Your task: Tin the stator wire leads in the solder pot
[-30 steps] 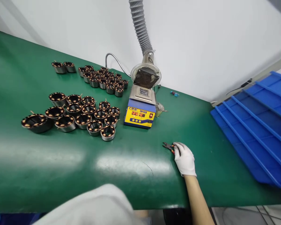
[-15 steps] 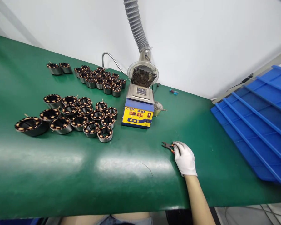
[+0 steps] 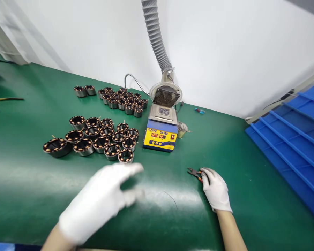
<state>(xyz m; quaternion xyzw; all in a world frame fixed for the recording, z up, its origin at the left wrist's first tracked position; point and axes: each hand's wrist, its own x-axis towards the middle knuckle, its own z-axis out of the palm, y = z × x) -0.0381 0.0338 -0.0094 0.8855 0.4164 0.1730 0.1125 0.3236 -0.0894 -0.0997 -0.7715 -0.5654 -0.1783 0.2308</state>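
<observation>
At the far left, yellow-handled tools (image 3: 6, 99) are cut off by the picture's border, and the smooth green tabletop (image 3: 21, 195) runs back from its near edge to the white wall (image 3: 225, 52). A front cluster of ring-shaped cores (image 3: 101, 150), grey metal outside with copper windings round their black rims, stands close-packed; a strip of green parts it from the pair (image 3: 80, 92) and the rear cluster (image 3: 121, 103) of similar rings. The left hand (image 3: 99, 197), in a blurred white glove, is over the table just in front of the nearest ring, thumb and fingers spread apart; whether it touches that ring cannot be told. Past the clusters, the boxy yellow-and-blue heating unit (image 3: 158, 139) sits under a ribbed grey hose (image 3: 155, 35), a small container (image 3: 181, 131) just beside it. A thin, curved wire (image 3: 172, 199) lies on the glossy green between the two hands. Right of it are the pliers (image 3: 195, 173), dark metal tips pointing left, their red-and-black handles clasped by the white-gloved right hand (image 3: 216, 191). Green surface separates that hand from the slanting edge of the ribbed blue plastic crate (image 3: 293, 136).
</observation>
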